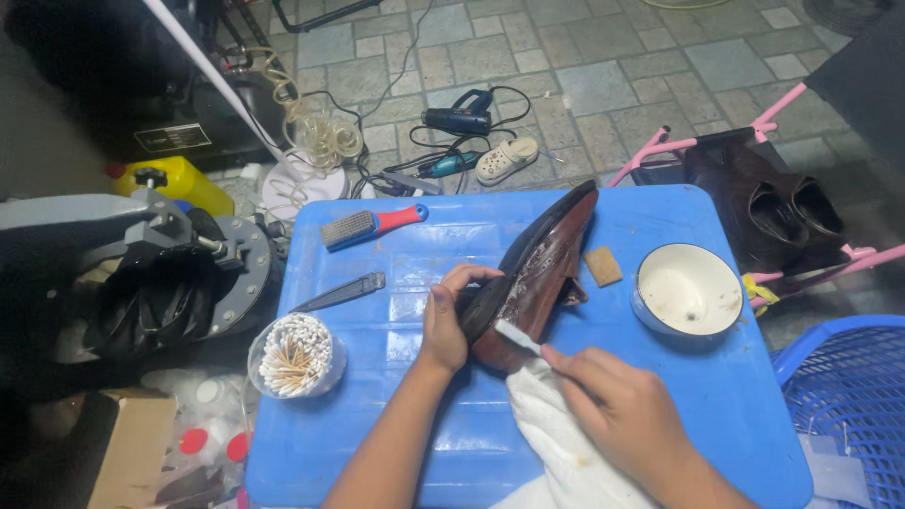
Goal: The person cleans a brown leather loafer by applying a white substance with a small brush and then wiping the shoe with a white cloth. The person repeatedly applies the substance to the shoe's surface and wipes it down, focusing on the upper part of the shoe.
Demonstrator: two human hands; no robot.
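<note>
Gripped at its heel by the left hand (445,319), a brown leather shoe (534,273) lies tilted on the blue plastic bench (660,396); the right hand (617,405) pinches a small white brush (517,336) against its foam-streaked side, so cleaning looks partway done.

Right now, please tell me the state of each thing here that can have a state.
Brown shoe: tilted on its side, wet with white foam.
Left hand: gripping the shoe.
Right hand: holding a small white brush against the shoe.
White cloth: crumpled under the right hand.
White bowl: upright, nearly empty.
Cotton swab jar: open, full.
Red-handled brush: lying unused.
</note>
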